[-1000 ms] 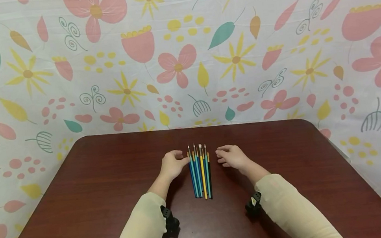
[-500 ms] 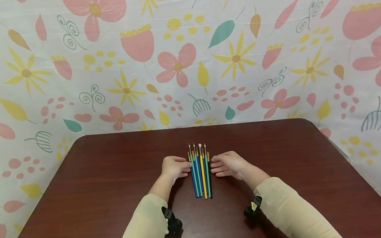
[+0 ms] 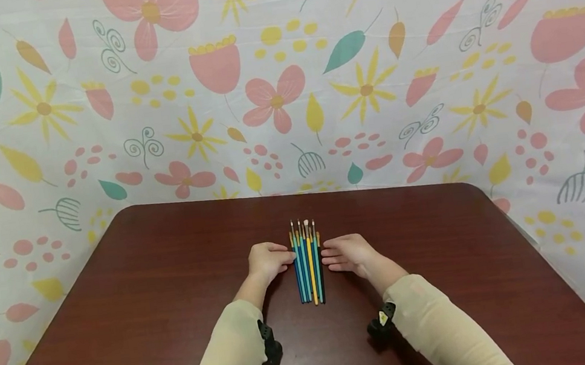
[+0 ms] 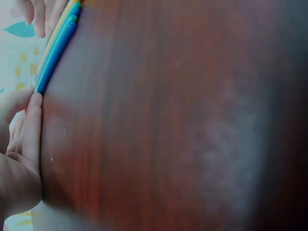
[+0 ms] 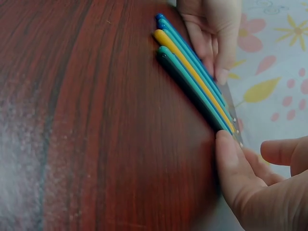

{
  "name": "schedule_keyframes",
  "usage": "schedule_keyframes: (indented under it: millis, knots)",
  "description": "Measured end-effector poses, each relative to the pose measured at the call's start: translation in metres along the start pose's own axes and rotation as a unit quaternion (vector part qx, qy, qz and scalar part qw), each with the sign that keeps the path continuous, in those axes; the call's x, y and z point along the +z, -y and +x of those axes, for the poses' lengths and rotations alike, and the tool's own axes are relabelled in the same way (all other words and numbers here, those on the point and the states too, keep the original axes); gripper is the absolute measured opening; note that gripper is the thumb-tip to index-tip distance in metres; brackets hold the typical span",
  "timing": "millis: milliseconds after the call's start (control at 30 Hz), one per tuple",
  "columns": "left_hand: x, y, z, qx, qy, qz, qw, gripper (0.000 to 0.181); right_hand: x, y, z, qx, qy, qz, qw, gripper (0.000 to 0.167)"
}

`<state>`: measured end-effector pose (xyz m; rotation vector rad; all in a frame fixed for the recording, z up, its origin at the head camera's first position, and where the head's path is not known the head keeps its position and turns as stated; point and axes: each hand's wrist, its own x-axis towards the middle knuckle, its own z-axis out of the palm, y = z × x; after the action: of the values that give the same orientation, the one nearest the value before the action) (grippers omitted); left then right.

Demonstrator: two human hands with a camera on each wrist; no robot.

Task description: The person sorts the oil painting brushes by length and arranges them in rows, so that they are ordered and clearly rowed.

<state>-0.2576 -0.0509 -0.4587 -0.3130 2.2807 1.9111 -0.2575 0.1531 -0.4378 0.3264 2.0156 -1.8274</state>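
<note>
Several paintbrushes [image 3: 311,268] lie side by side on the brown table, bristles toward the far edge. Their handles are blue, teal and black, with one yellow among them. My left hand [image 3: 267,262] touches the left side of the row with its fingertips. From the other side, my right hand [image 3: 355,255] has its fairly straight fingers against the black outer brush. In the right wrist view the handle ends of the brushes [image 5: 192,74] fan slightly, and the thumb of my right hand [image 5: 260,185] stands apart from them. The left wrist view shows only part of my left hand [image 4: 21,159] at the blue handles.
The dark wooden table [image 3: 151,321] spreads around both hands. Behind its far edge hangs a white cloth [image 3: 290,164] printed with flowers and leaves. A small black camera [image 3: 271,344] is worn on the left sleeve, another camera [image 3: 381,325] on the right.
My right hand has moved left to meet the brushes, and both hands have slid slightly nearer to me. The row has drawn a little closer together.
</note>
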Motion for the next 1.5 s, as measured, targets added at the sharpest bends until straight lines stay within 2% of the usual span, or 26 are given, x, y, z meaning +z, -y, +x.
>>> schedule_keyframes:
  millis: [100, 267, 500, 667, 1033, 1300, 1400, 1500]
  knots:
    - [0.001, 0.002, 0.000, 0.007, -0.004, 0.018, 0.9998, 0.030, 0.000, -0.001, 0.000, 0.000, -0.004, 0.003, 1.0000, 0.040]
    - [0.001, 0.004, 0.001, 0.020, -0.007, 0.024, 0.9995, 0.030, 0.000, -0.001, 0.000, -0.010, -0.002, 0.002, 0.9999, 0.039]
    - [0.000, 0.006, 0.001, 0.041, 0.006, 0.037, 0.9985, 0.031, 0.003, 0.000, -0.001, -0.018, -0.008, -0.003, 0.9998, 0.038]
    - [-0.001, 0.008, 0.002, 0.052, 0.007, 0.051, 0.9973, 0.031, 0.007, 0.000, 0.000, -0.022, -0.028, -0.018, 0.9992, 0.037]
    - [0.000, 0.009, 0.003, 0.055, 0.005, 0.057, 0.9968, 0.030, 0.017, 0.000, 0.005, -0.040, -0.077, -0.074, 0.9934, 0.038]
    - [0.000, 0.007, 0.001, 0.060, 0.001, 0.060, 0.9964, 0.028, 0.022, -0.002, 0.004, -0.069, -0.095, -0.146, 0.9822, 0.032]
    - [0.000, 0.007, 0.000, 0.060, 0.002, 0.061, 0.9963, 0.028, 0.023, -0.002, 0.003, -0.072, -0.099, -0.148, 0.9813, 0.030]
    - [0.001, 0.007, -0.001, 0.055, 0.001, 0.065, 0.9964, 0.028, 0.022, -0.002, 0.002, -0.075, -0.092, -0.129, 0.9845, 0.029]
